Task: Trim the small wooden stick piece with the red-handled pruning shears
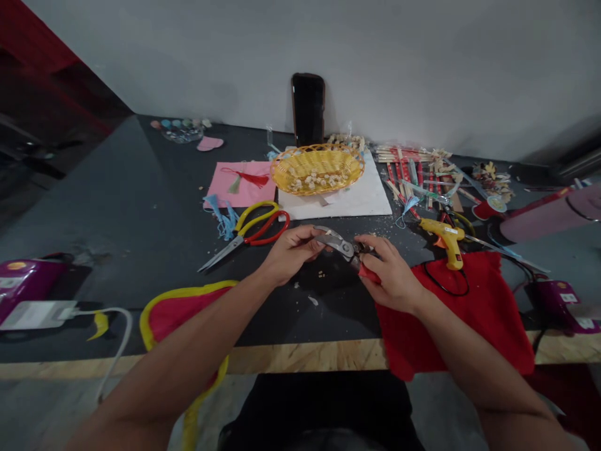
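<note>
My right hand (387,269) is wrapped round the red handles of a pair of pruning shears (339,243), whose metal jaws point left. At the jaws, my left hand (293,250) pinches something too small to make out, maybe a pale bit between the blades. Small pale pieces (322,274) lie on the dark table below my hands. Just beyond my left hand are scissors (244,238) with one yellow and one red handle. Behind them, a yellow woven basket (286,164) holds several small pale pieces.
A black phone (308,108) leans against the wall. Right of my hands, a yellow glue gun (444,237) rests by a red cloth (469,313). Red-wrapped sticks (399,166), a pink bottle (549,213) and a thread spool (488,208) lie beyond. Tassels (228,219) are at left.
</note>
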### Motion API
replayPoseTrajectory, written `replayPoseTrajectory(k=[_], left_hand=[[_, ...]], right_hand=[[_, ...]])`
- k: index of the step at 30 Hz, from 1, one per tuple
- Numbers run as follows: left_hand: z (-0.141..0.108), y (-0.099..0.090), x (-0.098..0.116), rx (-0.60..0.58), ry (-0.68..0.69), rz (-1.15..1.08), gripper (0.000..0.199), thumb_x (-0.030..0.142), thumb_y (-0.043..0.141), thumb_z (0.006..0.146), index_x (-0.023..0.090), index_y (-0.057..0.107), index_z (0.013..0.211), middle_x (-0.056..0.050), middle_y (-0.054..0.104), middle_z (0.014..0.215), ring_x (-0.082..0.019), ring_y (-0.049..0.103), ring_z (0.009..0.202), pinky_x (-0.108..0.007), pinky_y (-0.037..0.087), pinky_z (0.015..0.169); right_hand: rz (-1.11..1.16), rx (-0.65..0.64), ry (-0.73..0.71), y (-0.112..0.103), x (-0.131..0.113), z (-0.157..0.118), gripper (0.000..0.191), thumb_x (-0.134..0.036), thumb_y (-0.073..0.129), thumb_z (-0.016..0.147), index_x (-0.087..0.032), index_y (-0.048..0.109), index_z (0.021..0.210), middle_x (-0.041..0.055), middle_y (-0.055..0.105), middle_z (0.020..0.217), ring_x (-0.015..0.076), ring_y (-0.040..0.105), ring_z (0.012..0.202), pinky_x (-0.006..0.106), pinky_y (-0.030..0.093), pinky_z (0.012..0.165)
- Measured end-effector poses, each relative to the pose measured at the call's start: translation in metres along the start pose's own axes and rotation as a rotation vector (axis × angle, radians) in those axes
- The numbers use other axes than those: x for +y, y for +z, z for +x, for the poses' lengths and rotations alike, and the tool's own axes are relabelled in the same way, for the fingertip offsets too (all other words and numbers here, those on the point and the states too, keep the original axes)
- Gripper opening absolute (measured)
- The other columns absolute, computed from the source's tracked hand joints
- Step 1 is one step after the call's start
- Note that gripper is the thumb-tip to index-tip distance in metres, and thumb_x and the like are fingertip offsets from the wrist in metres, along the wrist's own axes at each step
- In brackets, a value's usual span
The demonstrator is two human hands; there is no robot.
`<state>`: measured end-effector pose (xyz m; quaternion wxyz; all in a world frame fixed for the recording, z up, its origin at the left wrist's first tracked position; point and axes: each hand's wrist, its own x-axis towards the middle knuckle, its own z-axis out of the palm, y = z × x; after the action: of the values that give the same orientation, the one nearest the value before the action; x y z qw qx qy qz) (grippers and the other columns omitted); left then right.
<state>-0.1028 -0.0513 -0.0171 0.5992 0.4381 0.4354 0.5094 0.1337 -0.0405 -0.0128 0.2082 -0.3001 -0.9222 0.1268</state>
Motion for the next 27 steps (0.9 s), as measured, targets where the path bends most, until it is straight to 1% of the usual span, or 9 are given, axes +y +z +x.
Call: replayPoseTrajectory(k=[4,11,16,22,25,27], left_hand=[[-0.0007,-0.0006,0.0014,-0.021,0.019,0.013,0.029,0.042,0.079,0.069,0.015,0.072,0.076,-0.003,0.065,0.070,-0.007,0.041,0.051,-0.021,0.029,0.047],[-0.0005,-0.0011,0.0027,0.021,-0.001,0.051,0.029,0.041,0.080,0.067,0.015,0.074,0.080,-0.002,0.063,0.066,-0.007,0.041,0.050,-0.021,0.027,0.046],[0.0004,-0.0030,0.0006,0.011,-0.019,0.066,0.030,0.042,0.079,0.068,0.015,0.074,0.081,-0.003,0.064,0.065,-0.007,0.040,0.049,-0.021,0.026,0.046],[-0.0003,-0.0028,0.0012,-0.021,-0.003,0.053,0.030,0.044,0.077,0.070,0.016,0.073,0.079,-0.002,0.064,0.064,-0.007,0.039,0.048,-0.021,0.025,0.045],[-0.0004,-0.0030,0.0014,-0.039,0.022,0.049,0.030,0.045,0.076,0.071,0.016,0.072,0.076,-0.002,0.064,0.066,-0.007,0.038,0.048,-0.022,0.026,0.046],[-0.0004,-0.0033,0.0014,-0.048,0.034,0.053,0.030,0.045,0.076,0.072,0.016,0.072,0.075,-0.002,0.064,0.067,-0.007,0.039,0.049,-0.022,0.026,0.046]], right_hand=[[0.042,-0.003,-0.015,-0.0014,-0.0012,0.0005,0.020,-0.016,0.053,0.081,-0.022,0.057,0.099,0.0139,0.048,0.135,0.0285,0.048,0.121,0.050,0.041,0.101],[-0.089,-0.011,0.018,-0.0035,-0.0022,0.0003,0.026,-0.014,0.055,0.077,-0.021,0.058,0.101,0.0134,0.048,0.137,0.0304,0.046,0.119,0.048,0.044,0.094],[-0.066,0.002,0.007,-0.0023,-0.0011,0.0003,0.025,-0.013,0.055,0.076,-0.021,0.059,0.099,0.0130,0.048,0.136,0.0298,0.046,0.120,0.048,0.044,0.096],[-0.001,0.011,-0.022,-0.0017,-0.0010,0.0010,0.024,-0.013,0.053,0.079,-0.022,0.057,0.101,0.0138,0.049,0.135,0.0289,0.048,0.120,0.050,0.042,0.100],[0.025,0.023,-0.044,-0.0023,-0.0008,0.0014,0.021,-0.014,0.053,0.080,-0.021,0.055,0.100,0.0149,0.050,0.133,0.0282,0.049,0.118,0.048,0.044,0.099],[0.019,0.016,-0.046,-0.0020,-0.0003,0.0013,0.022,-0.013,0.054,0.079,-0.021,0.054,0.099,0.0148,0.050,0.133,0.0282,0.050,0.117,0.048,0.045,0.098]])
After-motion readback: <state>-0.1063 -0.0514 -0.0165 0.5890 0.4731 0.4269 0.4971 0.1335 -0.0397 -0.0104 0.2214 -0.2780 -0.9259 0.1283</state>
